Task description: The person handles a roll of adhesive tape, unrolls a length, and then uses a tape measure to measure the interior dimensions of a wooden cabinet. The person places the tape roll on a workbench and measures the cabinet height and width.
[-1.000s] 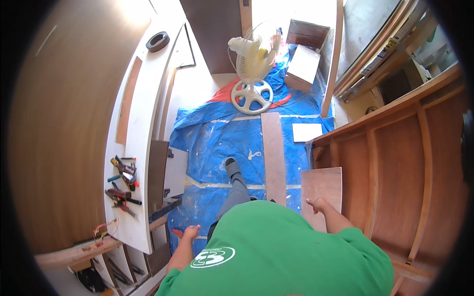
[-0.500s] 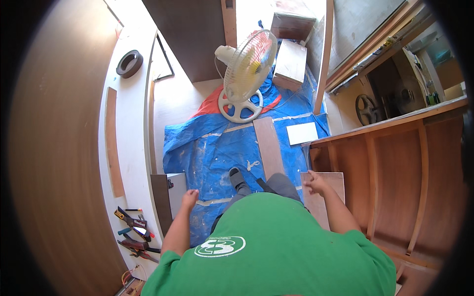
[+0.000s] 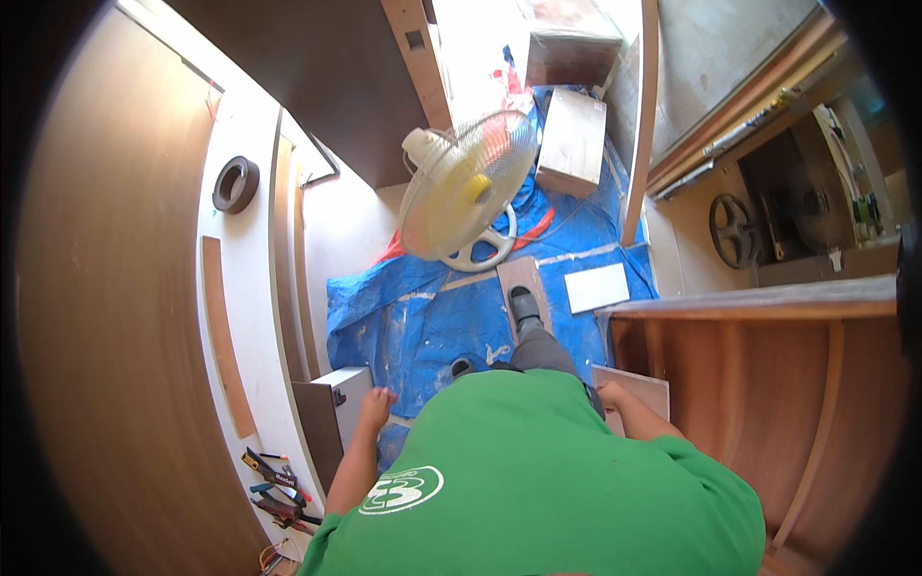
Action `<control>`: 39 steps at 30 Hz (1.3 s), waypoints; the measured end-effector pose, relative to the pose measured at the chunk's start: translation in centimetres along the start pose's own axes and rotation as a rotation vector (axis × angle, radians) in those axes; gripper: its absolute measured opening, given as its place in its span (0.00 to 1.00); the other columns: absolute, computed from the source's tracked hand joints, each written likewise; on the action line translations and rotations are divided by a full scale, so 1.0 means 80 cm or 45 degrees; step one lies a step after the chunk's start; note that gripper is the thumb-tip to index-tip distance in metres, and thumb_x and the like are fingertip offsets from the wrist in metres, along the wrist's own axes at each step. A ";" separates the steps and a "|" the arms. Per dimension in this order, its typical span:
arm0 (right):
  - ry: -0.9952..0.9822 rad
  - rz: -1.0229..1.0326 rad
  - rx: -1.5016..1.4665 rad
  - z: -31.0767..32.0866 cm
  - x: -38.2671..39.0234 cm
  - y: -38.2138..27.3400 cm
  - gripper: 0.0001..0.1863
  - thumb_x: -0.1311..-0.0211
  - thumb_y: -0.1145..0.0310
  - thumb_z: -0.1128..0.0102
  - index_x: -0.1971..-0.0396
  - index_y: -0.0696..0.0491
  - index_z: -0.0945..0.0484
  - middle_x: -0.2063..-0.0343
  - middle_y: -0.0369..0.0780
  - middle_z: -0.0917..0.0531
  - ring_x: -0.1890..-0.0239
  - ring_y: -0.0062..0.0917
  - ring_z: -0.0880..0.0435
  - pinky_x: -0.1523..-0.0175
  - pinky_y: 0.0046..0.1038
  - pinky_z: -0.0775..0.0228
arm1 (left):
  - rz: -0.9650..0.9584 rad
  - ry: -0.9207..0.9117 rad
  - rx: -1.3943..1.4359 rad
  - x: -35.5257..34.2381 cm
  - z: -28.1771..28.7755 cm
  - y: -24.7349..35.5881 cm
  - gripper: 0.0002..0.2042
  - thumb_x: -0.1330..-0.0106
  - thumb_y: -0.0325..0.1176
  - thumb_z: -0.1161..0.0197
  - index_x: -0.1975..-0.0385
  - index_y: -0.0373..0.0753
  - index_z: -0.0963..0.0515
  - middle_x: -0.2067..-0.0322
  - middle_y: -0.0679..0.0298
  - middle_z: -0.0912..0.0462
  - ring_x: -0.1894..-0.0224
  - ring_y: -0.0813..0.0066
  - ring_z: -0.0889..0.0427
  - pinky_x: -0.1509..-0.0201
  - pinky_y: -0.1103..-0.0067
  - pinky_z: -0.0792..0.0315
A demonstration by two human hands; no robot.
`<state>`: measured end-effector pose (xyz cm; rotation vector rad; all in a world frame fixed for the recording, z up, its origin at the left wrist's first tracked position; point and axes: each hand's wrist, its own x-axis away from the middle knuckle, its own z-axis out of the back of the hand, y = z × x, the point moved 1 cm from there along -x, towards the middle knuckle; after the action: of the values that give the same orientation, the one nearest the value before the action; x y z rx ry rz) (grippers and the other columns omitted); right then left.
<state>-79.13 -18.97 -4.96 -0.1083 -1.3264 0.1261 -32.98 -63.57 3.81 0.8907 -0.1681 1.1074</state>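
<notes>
My left hand (image 3: 378, 406) hangs in front of me with its fingers curled closed, and nothing shows in it. It is beside a low cabinet box (image 3: 353, 392) with white and dark panels. On the other side my right hand (image 3: 613, 396) hangs low by my hip, fingers curled, over a light wooden board (image 3: 655, 394). I see nothing in that hand, though its fingers are partly hidden. One of my slippered feet (image 3: 522, 305) is on a plywood strip (image 3: 519, 274) lying on the blue tarp (image 3: 437, 336).
A pedestal fan (image 3: 471, 182) stands ahead, with boxes (image 3: 572, 139) behind it. A white panel (image 3: 596, 288) lies on the tarp. At left, a white counter holds an edging roll (image 3: 235, 184) and several hand tools (image 3: 279, 490). A wooden frame (image 3: 740, 403) stands at right.
I have moved forward, with one foot now on the plywood strip. The fan appears closer. My right hand has drawn back toward my hip; the left stays beside the cabinet box.
</notes>
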 end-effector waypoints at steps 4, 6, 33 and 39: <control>0.075 0.176 -0.077 0.129 -0.063 -0.089 0.11 0.35 0.62 0.35 0.59 0.52 0.17 0.76 0.38 0.17 0.79 0.25 0.19 0.76 0.32 0.26 | 0.255 -0.114 -0.096 0.026 -0.031 0.027 0.20 0.24 0.41 0.52 0.69 0.34 0.18 0.67 0.54 0.12 0.60 0.55 0.13 0.53 0.64 0.22; 0.147 0.206 -0.423 0.203 -0.076 -0.139 0.09 0.35 0.65 0.35 0.58 0.51 0.19 0.76 0.36 0.20 0.78 0.22 0.21 0.77 0.27 0.28 | 0.247 -0.203 -0.227 0.019 -0.039 0.042 0.18 0.25 0.41 0.50 0.66 0.34 0.17 0.64 0.54 0.12 0.57 0.57 0.14 0.53 0.65 0.22; -0.172 0.259 0.028 0.357 -0.102 -0.336 0.11 0.30 0.59 0.39 0.67 0.52 0.20 0.78 0.36 0.20 0.77 0.26 0.19 0.73 0.33 0.27 | 1.084 0.238 0.595 0.126 -0.153 0.126 0.20 0.37 0.51 0.31 0.65 0.36 0.14 0.68 0.55 0.12 0.70 0.65 0.13 0.60 0.67 0.21; -0.286 0.405 0.731 0.332 -0.018 -0.389 0.30 0.32 0.46 0.38 0.75 0.63 0.20 0.79 0.45 0.19 0.77 0.35 0.18 0.70 0.43 0.18 | 1.045 0.158 0.795 0.100 -0.119 0.183 0.26 0.33 0.53 0.35 0.71 0.29 0.18 0.74 0.50 0.16 0.75 0.56 0.14 0.75 0.64 0.18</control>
<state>-104.29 -49.75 4.71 0.1889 -1.4402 0.8005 -44.21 -49.10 9.71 1.3525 -0.0803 2.0417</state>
